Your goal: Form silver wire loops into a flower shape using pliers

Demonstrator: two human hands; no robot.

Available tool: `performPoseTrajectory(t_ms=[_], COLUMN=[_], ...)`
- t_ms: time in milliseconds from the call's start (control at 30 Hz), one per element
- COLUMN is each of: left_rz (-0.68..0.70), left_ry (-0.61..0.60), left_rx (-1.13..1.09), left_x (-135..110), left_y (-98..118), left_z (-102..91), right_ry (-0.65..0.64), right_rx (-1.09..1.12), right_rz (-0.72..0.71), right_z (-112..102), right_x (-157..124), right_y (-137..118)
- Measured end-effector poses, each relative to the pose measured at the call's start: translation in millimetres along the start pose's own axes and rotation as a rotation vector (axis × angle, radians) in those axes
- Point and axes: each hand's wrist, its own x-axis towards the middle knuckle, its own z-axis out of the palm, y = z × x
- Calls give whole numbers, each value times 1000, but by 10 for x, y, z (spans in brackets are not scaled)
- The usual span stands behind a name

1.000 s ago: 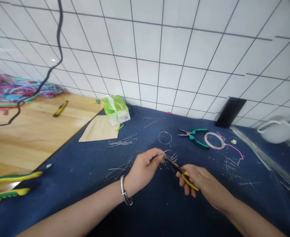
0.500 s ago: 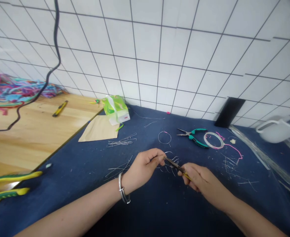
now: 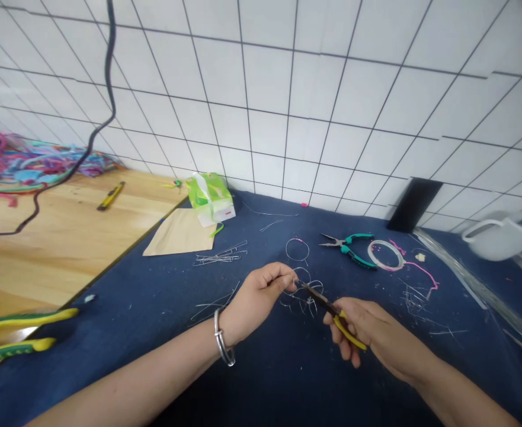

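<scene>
My left hand [image 3: 267, 293] pinches a thin piece of wire [image 3: 295, 281] between thumb and fingertips. My right hand [image 3: 367, 323] grips yellow-handled needle-nose pliers [image 3: 327, 304], whose dark jaws point up-left and end right by the left fingertips. Whether the jaws touch the wire I cannot tell. Beneath the pliers' jaws lie several bent wire loops [image 3: 316, 287] on the dark blue mat [image 3: 261, 379]. A single wire ring [image 3: 297, 249] with a bit of pink on it rests just beyond. Straight wires [image 3: 218, 302] lie beside my left wrist, partly hidden by it.
Teal-handled pliers [image 3: 352, 249] and a white ring-shaped spool [image 3: 385, 255] with pink cord lie to the right. Wire scraps [image 3: 416, 296], a white mug [image 3: 503, 237], a bundle of hooked wires [image 3: 220, 256], a green tissue pack [image 3: 210, 198] and yellow-green handles [image 3: 25, 323] surround the work area.
The pliers' handles have spread apart and my right fingers have loosened around them. The right hand has shifted slightly right, while the left stays nearly in place.
</scene>
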Motion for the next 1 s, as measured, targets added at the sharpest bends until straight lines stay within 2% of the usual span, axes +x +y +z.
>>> performPoseTrajectory(t_ms=[100, 300, 467, 833, 1000], left_rz=[37, 85, 59, 47, 32], left_ry=[-17, -65, -92, -127, -131], left_rx=[40, 47, 19, -56, -72], left_x=[0, -21, -22, -46, -43], left_y=[-7, -16, -22, -33, -9], left_z=[1, 20, 31, 46, 48], right_ry=[-26, -80, -111, -92, -33], right_rx=[148, 234, 251, 262, 180], right_rz=[24, 34, 51, 70, 80], right_z=[-4, -25, -35, -6, 21], right_x=[21, 66, 61, 79, 60], right_y=[32, 71, 78, 110, 91])
